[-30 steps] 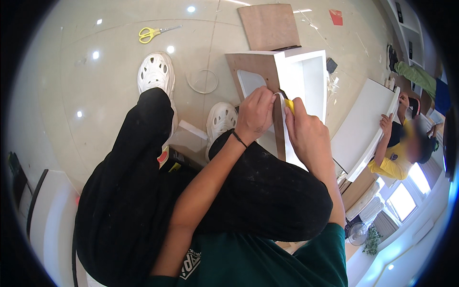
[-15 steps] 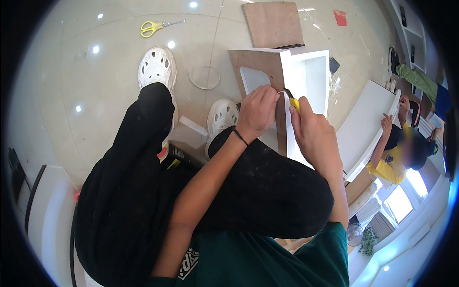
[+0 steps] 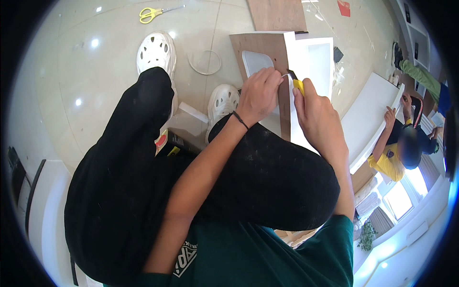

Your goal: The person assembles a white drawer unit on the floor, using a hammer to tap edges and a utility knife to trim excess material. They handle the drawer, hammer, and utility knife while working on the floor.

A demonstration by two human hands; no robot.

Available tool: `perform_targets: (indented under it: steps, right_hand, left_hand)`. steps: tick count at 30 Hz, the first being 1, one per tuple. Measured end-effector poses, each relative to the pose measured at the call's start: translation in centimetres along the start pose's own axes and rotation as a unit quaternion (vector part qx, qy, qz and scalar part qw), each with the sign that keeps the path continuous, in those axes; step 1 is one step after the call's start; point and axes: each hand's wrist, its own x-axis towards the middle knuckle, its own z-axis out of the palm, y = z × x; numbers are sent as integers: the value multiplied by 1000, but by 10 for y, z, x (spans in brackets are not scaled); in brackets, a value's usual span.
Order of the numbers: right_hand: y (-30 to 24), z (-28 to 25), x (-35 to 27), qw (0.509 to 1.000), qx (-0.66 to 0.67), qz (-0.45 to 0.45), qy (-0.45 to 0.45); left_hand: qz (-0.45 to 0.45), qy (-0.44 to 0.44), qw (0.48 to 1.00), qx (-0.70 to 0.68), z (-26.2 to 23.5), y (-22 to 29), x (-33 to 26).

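Note:
My right hand (image 3: 316, 111) is closed around a yellow utility knife (image 3: 298, 85), its dark blade pointing up and left. The blade's tip is by the edge of a white box-shaped cabinet (image 3: 313, 50) with a brown wooden side (image 3: 283, 103). Just left of the blade, my left hand (image 3: 258, 94) is closed in a pinch on a thin white strip (image 3: 285, 75) at that edge. Whether the blade touches the strip I cannot tell. A white rounded panel (image 3: 256, 62) shows against the wooden side, partly behind my left hand.
Yellow scissors (image 3: 151, 14) and a looped white strip (image 3: 205, 62) lie on the tiled floor. A brown board (image 3: 278, 15) lies beyond the cabinet. A black box (image 3: 174, 143) is between my legs. At right, a person in yellow (image 3: 388, 162) handles a long white panel (image 3: 366, 115).
The knife and my right hand have shifted slightly up and away from the cabinet edge, and the strip's end shows more. The whole view has moved a little.

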Motion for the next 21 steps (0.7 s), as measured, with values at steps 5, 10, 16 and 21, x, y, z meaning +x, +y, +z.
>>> perform_targets:
  steps: [5,10,16,21]
  right_hand:
    - [1,1,1,1000,11,-2,-3]
    - [2,5,6,999,-30,-17,7]
    - [1,2,-6,999,-37,3,-6]
    - [4,-1,-13,999,-15,18,-22]
  left_hand:
    - [0,-6,1000,11,1,-3,-5]
    - [-1,-10,1000,16,2,-3,-13]
    - [-19,5,1000,8,6,-1,-14]
    - [-20,5,1000,1,7,-1,-15]
